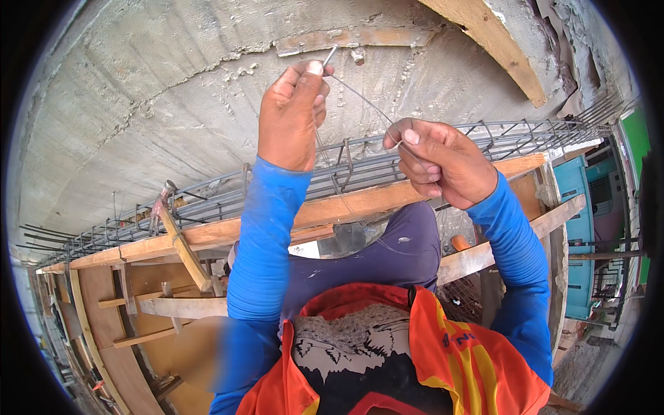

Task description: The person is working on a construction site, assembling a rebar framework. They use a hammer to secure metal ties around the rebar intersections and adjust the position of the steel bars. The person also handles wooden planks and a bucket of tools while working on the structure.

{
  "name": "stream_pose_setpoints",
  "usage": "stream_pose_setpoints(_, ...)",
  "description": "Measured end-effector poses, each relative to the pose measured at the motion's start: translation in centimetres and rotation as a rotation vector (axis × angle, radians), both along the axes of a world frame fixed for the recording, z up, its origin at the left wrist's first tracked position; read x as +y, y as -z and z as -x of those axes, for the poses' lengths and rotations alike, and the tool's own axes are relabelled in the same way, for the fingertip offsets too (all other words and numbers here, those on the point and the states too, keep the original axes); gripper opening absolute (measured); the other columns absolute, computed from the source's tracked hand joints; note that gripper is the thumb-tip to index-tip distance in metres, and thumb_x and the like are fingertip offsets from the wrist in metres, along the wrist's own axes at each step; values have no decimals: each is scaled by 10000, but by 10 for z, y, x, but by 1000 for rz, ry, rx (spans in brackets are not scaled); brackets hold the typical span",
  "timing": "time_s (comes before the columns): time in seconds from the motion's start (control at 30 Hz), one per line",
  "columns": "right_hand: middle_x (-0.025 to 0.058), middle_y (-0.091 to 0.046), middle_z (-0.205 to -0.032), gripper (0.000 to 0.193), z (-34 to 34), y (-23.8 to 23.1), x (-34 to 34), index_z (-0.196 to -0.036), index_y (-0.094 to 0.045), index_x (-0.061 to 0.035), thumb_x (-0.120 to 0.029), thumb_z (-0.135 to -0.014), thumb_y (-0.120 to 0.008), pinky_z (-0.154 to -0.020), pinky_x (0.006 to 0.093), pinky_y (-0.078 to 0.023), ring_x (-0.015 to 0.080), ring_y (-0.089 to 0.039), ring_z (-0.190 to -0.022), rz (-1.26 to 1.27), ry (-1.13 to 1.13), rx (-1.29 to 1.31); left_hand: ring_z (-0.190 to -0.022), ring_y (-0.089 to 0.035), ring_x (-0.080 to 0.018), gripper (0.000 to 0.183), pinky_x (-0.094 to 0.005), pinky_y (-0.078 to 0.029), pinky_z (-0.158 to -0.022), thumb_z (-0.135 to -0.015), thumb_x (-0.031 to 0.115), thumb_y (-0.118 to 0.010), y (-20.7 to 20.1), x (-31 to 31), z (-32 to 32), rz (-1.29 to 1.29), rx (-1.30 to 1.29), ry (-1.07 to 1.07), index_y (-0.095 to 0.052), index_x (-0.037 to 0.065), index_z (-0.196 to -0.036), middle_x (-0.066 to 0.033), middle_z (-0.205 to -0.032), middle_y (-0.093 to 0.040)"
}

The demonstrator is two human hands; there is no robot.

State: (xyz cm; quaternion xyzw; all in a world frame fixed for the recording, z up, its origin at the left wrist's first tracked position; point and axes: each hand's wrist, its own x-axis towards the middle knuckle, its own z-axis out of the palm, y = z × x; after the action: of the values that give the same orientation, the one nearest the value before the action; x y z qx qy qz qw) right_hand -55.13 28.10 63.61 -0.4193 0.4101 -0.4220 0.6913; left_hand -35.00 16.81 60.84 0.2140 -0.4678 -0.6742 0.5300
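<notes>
In front of the concrete wall, my left hand (294,114) is raised, its thumb and fingers pinching a nail (331,55) that points up and right. A thin grey line (363,98), string or fine wire, runs from beside the nail down to my right hand (443,162). There the thumb and forefinger close on it, with the other fingers curled. Loose strands hang below both hands, across the steel rebar cage (346,173). To the left, a hammer (181,249) with a wooden handle rests against the timber edge, its head up by the rebar.
A long timber plank (384,198) runs along the rebar cage, just beyond my knees. On the concrete wall (200,90) is a wooden strip (360,39), and a thick beam (494,48) slants at upper right. Formwork panels (104,318) stand lower left; a teal door (577,235) is at right.
</notes>
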Motion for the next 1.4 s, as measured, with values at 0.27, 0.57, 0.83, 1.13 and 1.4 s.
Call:
stream_pose_setpoints(0.27,41,-610,-885,403,10,25,-7,-1324,-516,2,-283,-1040,-537,-675,286,-525,129,-554,-630,310,93,453,-586,-330,-8,242,-178,-249,-497,-1029,267,-580,14,19,-20,-132,57,12,-614,31,-1071,69,-704,-433)
stream_pose_setpoints(0.57,6,-526,-781,333,-9,15,-4,-1211,-595,-14,-295,-1042,-536,-499,228,-437,70,-483,-589,192,-14,799,-721,-472,-54,228,-264,-425,-657,-1034,249,-546,26,45,-34,105,-303,-51,-592,27,-1025,7,-737,-533)
stream_pose_setpoints(0.83,14,-524,-753,252,-63,11,-23,-1064,-604,8,-235,-1030,-547,-568,249,-388,75,-470,-677,372,2,771,-725,-522,-185,220,-357,-461,-726,-1045,219,-501,45,65,-33,323,-397,-199,-561,13,-1090,-140,-818,-591)
stream_pose_setpoints(1.13,53,-554,-773,215,-70,57,-24,-1025,-614,18,-183,-1022,-536,-678,301,-405,120,-482,-756,637,266,740,-684,-544,-89,240,-236,-416,-592,-1092,308,-387,69,75,-28,-29,11,115,-460,81,-1124,5,-924,-517)
stream_pose_setpoints(1.4,102,-643,-800,205,-62,52,-15,-1021,-644,20,-150,-1018,-529,-656,294,-430,127,-541,-732,613,141,969,-698,-646,-155,324,-293,-536,-580,-1082,388,-401,75,81,-27,-442,175,-13,-441,67,-1089,-64,-871,-549)
